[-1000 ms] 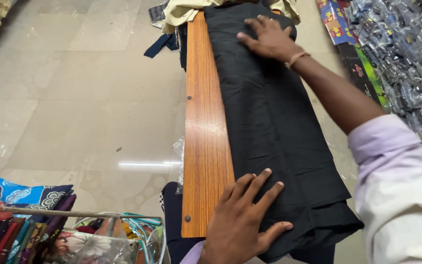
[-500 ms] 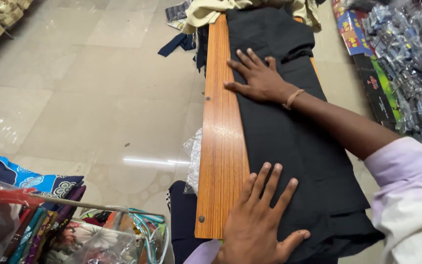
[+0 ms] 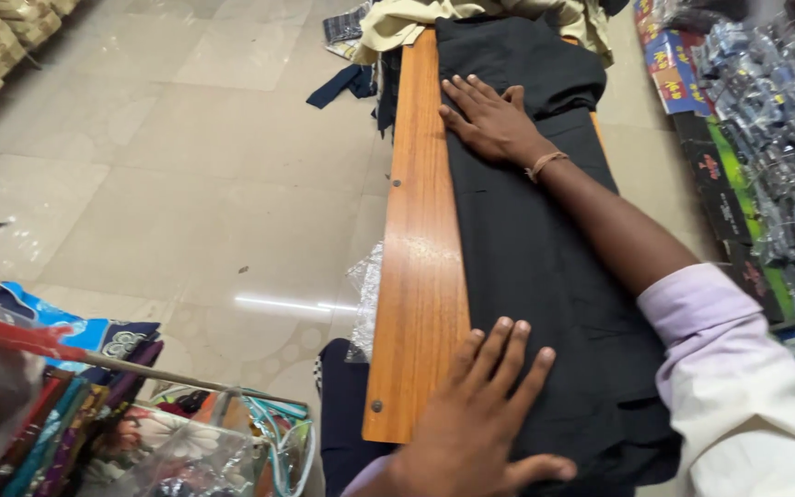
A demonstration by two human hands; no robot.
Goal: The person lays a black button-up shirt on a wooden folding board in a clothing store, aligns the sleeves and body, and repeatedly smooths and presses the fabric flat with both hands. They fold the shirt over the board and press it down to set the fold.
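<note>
A long black garment (image 3: 535, 239) lies spread along a narrow wooden board (image 3: 420, 248). My left hand (image 3: 485, 414) presses flat on its near end, fingers together and pointing away from me. Farther up the cloth, my right hand (image 3: 489, 120) lies palm down with fingers apart; a thin bracelet circles its wrist and a pale rolled sleeve covers the upper arm. Neither hand grips anything; both rest flat on the fabric.
Beige clothing (image 3: 416, 18) is heaped at the board's far end, and a dark blue cloth (image 3: 347, 83) lies on the tiled floor (image 3: 186, 166). Colourful folded fabrics in clear bags (image 3: 94, 423) sit at bottom left. Packaged goods (image 3: 766, 138) line the right side.
My right hand has slid along the black garment toward me. The left hand has stayed pressed on the near end. The camera has come closer.
</note>
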